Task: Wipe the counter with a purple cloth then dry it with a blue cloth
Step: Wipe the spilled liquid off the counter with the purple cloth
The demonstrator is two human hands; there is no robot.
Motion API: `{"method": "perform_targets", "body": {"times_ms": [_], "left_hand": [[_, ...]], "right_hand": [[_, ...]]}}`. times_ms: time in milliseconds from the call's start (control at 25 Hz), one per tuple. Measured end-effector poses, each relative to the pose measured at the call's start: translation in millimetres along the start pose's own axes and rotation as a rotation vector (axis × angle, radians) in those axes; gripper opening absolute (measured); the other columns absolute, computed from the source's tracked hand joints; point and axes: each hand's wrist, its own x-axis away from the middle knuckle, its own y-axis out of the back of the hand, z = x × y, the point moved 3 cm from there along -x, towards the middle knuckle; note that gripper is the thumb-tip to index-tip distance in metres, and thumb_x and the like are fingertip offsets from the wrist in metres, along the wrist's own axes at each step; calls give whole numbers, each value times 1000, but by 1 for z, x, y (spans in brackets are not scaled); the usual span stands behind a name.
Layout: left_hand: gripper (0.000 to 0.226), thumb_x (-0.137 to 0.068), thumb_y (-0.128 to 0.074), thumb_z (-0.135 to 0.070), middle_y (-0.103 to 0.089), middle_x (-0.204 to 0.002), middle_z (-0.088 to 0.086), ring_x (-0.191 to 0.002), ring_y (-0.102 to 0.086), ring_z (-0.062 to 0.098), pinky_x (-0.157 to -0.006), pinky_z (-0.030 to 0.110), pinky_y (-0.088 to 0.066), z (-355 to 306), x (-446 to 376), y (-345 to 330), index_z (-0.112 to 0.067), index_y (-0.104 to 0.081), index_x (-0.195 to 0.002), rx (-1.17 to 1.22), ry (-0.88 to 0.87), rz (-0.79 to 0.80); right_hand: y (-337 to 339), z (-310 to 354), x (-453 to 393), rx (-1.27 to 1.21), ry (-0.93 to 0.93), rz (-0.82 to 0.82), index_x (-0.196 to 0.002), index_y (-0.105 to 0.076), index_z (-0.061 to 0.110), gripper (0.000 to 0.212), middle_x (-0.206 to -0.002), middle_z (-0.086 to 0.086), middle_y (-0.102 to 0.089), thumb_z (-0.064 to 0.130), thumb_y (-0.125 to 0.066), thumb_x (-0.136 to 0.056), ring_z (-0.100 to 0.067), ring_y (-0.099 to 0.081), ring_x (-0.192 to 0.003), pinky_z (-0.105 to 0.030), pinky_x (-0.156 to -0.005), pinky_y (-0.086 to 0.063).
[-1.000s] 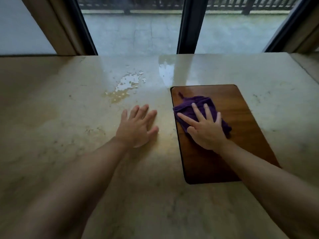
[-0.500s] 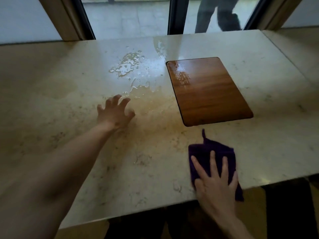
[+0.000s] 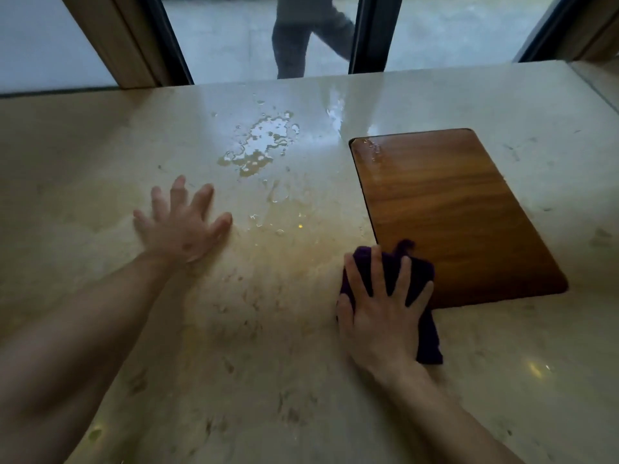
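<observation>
I was in the wiping stage and judged it well short of done. My right hand (image 3: 385,316) lay flat, fingers spread, pressing the purple cloth (image 3: 425,333) down at the near left corner of the wooden board (image 3: 452,209) set in the marble counter (image 3: 234,363); the cloth straddled the board's edge and the stone, and I was pinning it under my palm rather than clutching it. My left hand (image 3: 182,222) rested open on the bare stone, holding nothing, only bracing me. A puddle (image 3: 261,145) sat unwiped toward the window, with scattered droplets (image 3: 278,209) between it and my hands and a wet streak on the board's far corner, so most of the wiping looked left to do, and all of the drying. The blue cloth was nowhere in view. Much of the purple cloth was hidden under my hand, and the counter's near edge and far ends were cut off. Beyond the glass a passer-by's legs (image 3: 301,35) showed, blurred.
</observation>
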Motion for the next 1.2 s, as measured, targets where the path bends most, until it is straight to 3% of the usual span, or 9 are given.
{"method": "perform_targets", "body": {"times_ms": [120, 280, 400, 560, 680, 800, 920, 1080, 1200], "left_hand": [[73, -83, -18, -83, -6, -165, -1, -149, -5, 40, -111, 72, -7, 2, -16, -6, -52, -12, -148, 44, 43, -22], [77, -80, -12, -81, 3, -166, -2, -150, 4, 37, -113, 69, -3, 1, -16, -6, -52, -3, -151, 48, 63, 24], [76, -82, -12, -79, 8, -166, -2, -151, 9, 35, -115, 67, 0, -1, -14, -8, -51, -1, -152, 19, 48, 20], [77, -82, -25, -78, -4, -166, 0, -151, 0, 38, -113, 70, -4, 3, -19, -14, -50, -11, -152, 11, 43, 4], [77, -82, -28, -77, -6, -166, 1, -151, -1, 39, -113, 71, -5, 3, -18, -16, -49, -12, -152, 8, 34, -15], [78, -83, -24, -78, 1, -167, 0, -151, 6, 38, -113, 72, -2, 2, -18, -15, -49, -6, -153, -11, 33, 7], [77, -82, -16, -80, 10, -166, -2, -151, 14, 35, -114, 69, 5, 2, -18, -12, -51, 2, -152, 4, 42, 28], [78, -80, -9, -82, 13, -165, -3, -150, 16, 34, -114, 68, 6, 3, -19, -6, -53, 6, -150, 18, 49, 58], [77, -80, -12, -83, 7, -166, -3, -150, 11, 36, -114, 69, 5, 3, -20, -7, -53, 2, -150, 50, 47, 38]], "right_hand": [[13, 11, -96, 25, -25, -55, -157, -18, 31, 63, -164, -14, -16, 49, -21, -96, -51, -11, -146, -77, -107, -14], [24, 28, -239, -60, -132, 1, -157, 2, 30, 70, -166, -10, 9, 52, -18, -94, -46, 11, -148, -74, -111, 0], [39, 36, -335, -113, -188, -78, -158, 3, 19, 82, -165, -15, 15, 56, -27, -91, -40, 12, -150, -67, -116, 0], [52, 56, -442, -149, -261, -52, -157, -12, 8, 86, -165, -19, 3, 56, -28, -88, -35, 8, -152, -63, -118, -2], [56, 78, -494, -111, -176, -20, -157, -16, 10, 81, -165, -17, -5, 54, -22, -89, -33, 5, -152, -62, -118, -1], [58, 103, -510, -40, 140, 18, -156, -19, 15, 74, -166, -9, -11, 50, -18, -91, -27, -1, -152, -60, -118, -3], [61, 108, -488, 6, 379, 62, -158, -9, 28, 69, -167, 1, -2, 52, -15, -93, -25, 6, -153, -60, -120, 2], [51, 89, -412, 59, 385, 61, -148, 0, 60, 60, -166, 2, 16, 65, -14, -90, -42, 17, -148, -72, -110, 10], [44, 68, -328, 32, 423, 114, -144, 3, 67, 58, -166, 3, 13, 68, -13, -88, -42, 11, -149, -70, -113, 4]]}}
